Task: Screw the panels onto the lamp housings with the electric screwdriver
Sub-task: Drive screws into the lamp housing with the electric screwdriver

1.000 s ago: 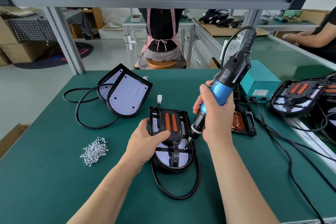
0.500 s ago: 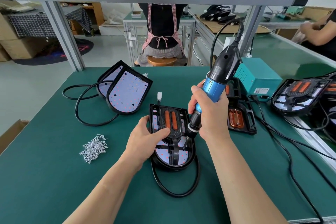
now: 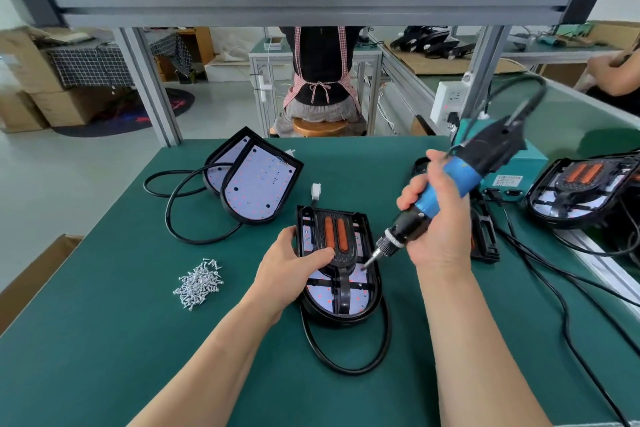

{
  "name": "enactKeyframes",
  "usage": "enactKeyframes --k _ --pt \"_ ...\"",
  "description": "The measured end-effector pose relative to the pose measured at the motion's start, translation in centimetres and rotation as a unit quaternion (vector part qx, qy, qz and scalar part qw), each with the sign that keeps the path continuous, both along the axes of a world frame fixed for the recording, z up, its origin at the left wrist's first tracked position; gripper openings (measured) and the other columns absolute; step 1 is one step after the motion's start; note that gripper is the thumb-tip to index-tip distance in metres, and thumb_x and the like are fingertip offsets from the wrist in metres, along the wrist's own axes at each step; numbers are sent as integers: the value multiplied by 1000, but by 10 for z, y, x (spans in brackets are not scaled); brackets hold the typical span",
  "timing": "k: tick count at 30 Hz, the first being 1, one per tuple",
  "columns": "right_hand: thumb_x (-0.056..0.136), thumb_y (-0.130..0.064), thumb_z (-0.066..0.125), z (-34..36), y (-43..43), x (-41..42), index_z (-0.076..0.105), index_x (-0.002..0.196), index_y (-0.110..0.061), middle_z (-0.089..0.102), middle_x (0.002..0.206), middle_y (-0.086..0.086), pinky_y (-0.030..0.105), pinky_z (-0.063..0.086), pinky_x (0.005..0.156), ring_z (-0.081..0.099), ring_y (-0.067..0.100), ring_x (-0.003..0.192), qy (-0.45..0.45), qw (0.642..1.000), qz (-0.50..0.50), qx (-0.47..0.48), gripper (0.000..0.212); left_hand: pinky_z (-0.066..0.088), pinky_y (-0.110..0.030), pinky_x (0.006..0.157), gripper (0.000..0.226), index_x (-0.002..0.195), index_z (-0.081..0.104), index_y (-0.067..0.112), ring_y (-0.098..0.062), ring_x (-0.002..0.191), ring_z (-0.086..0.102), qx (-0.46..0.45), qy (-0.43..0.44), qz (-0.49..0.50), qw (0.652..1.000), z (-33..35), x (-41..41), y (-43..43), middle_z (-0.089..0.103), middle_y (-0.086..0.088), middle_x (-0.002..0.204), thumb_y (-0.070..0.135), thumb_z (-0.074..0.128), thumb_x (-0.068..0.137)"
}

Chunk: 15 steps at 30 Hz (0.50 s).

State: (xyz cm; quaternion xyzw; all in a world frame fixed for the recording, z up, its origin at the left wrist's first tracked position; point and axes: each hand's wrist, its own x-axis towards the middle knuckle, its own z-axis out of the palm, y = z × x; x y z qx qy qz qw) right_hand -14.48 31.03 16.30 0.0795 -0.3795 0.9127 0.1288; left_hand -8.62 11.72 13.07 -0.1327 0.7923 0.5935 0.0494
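**Bit on the panel, both hands at work**

The housing (image 3: 341,308) lies flat on the green table (image 3: 104,340), near the middle, with its rounded end toward the person. The black panel (image 3: 334,236) sits in it with its orange strips facing up.

The left hand (image 3: 291,274) reaches in from 9 o'clock and grips the housing. Its thumb lies across the panel's lower part and its fingers wrap the housing's left edge.

The right hand (image 3: 436,229) is at 3 o'clock of the housing, just beside it and above the table. It is clenched round the screwdriver (image 3: 460,177), low on the blue barrel and the black nose. The tool leans away toward 2 o'clock. Its bit (image 3: 372,258) slants down toward 8 o'clock and meets the panel's right side, just past the left thumb's tip. Whether a screw sits on the bit cannot be told.

A black cable (image 3: 346,369) loops out at the housing's 6 o'clock, and a white plug (image 3: 316,191) lies at its 12 o'clock. The screws (image 3: 199,284) are heaped at 9 o'clock, apart from the left hand. Two spare housings (image 3: 258,191) overlap at 11 o'clock. A teal box (image 3: 519,166) stands at 2 o'clock, behind the right hand, and a far housing (image 3: 581,191) lies beyond it toward 3 o'clock.
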Motion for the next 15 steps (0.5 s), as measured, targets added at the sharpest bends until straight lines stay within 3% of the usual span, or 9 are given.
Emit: enactKeyframes --k 3,10,13,15 --pt "92 -31 66 -2 13 -1 58 102 -19 51 71 -2 18 43 55 47 9 58 -36 995 -16 -91 17 51 -43 100 46 103 54 40 -13 103 68 1 1 -1 1000 3 2 1 72 13 106 46 74 62" --pt "94 -39 67 -24 3 8 62 100 -11 60 78 1 22 50 66 56 12 66 -128 972 6 -199 29 52 -37 96 42 98 52 44 -6 100 66 -18 3 15 1000 1 14 3 72 20 98 51 72 61" --pt "93 -43 66 -27 1 5 61 103 -11 53 74 0 19 44 64 50 11 62 -160 964 30 -211 34 52 -32 92 59 114 55 38 -4 101 65 -31 1 11 999 -2 20 -2 70 20 103 63 69 62" --pt "91 -42 67 -30 2 4 61 103 -11 51 72 -1 17 42 64 48 9 61 -165 960 45 -221 34 51 -32 83 71 123 53 33 -11 97 66 -64 6 38 997 1 21 -9 71 12 99 73 62 65"
